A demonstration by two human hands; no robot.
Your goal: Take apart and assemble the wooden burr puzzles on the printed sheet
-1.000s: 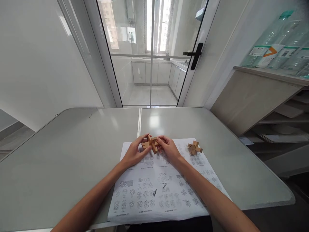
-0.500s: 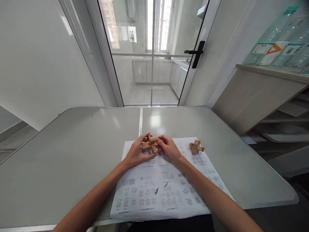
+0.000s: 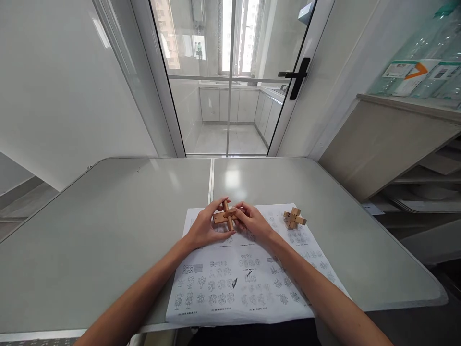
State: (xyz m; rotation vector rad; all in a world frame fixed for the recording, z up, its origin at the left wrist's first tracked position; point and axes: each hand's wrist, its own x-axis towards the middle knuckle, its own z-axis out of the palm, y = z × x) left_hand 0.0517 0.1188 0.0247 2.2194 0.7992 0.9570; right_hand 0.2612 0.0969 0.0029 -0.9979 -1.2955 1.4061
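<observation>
A wooden burr puzzle (image 3: 225, 216) of crossed sticks is held just above a printed sheet (image 3: 248, 278) on the grey table (image 3: 108, 226). My left hand (image 3: 205, 226) pinches its left end, thumb and forefinger closed on the wood. My right hand (image 3: 252, 222) grips the right end, fingers curled around the sticks. A second, assembled wooden puzzle (image 3: 294, 218) rests on the sheet's far right corner, a hand's width from my right hand.
The sheet carries rows of small puzzle diagrams. A seam (image 3: 212, 180) divides the table in two. Behind stands a glass door (image 3: 230, 77) with a black handle (image 3: 295, 77). A shelf unit (image 3: 403, 144) with plastic bottles stands to the right.
Both hands kept hold of the puzzle and turned it slightly; its sticks now form a flatter cross. The camera shifted a little, so the table scene sits slightly to the right.
</observation>
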